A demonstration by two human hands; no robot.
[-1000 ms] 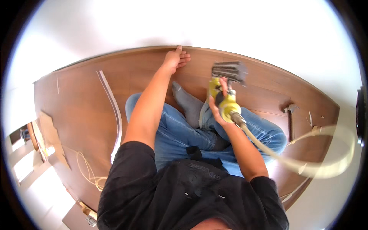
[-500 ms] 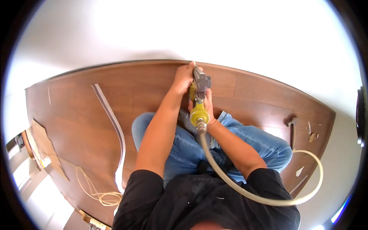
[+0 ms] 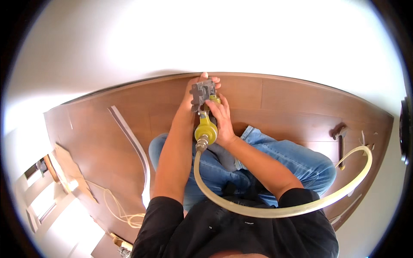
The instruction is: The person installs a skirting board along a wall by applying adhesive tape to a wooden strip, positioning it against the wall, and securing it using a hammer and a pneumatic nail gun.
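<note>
A yellow-green and grey air nail gun (image 3: 205, 124) is tilted in front of me near the foot of the wall. My right hand (image 3: 223, 122) is closed on it from the right, with fingertips by its grey magazine. A pale air hose (image 3: 258, 211) runs from the tool's metal coupling and loops to my right. Beyond the tool, my left hand (image 3: 192, 90) reaches to the narrow wooden skirting strip (image 3: 241, 75) along the wall. Its thumb points up at the strip and fingertips stretch past the tool. The nail gun hides part of that palm.
My crossed legs in jeans (image 3: 284, 161) rest on the brown wood floor (image 3: 107, 150). A hammer (image 3: 341, 144) lies right of my knee, near small scraps. To the left are a long pale-edged strip (image 3: 131, 139), cardboard (image 3: 73, 170) and a coiled thin hose (image 3: 135, 220).
The nail gun has shifted left and slightly nearer me, its grey head turned. My right hand moved with it, and the hose loop swung. My left hand slid slightly left along the strip.
</note>
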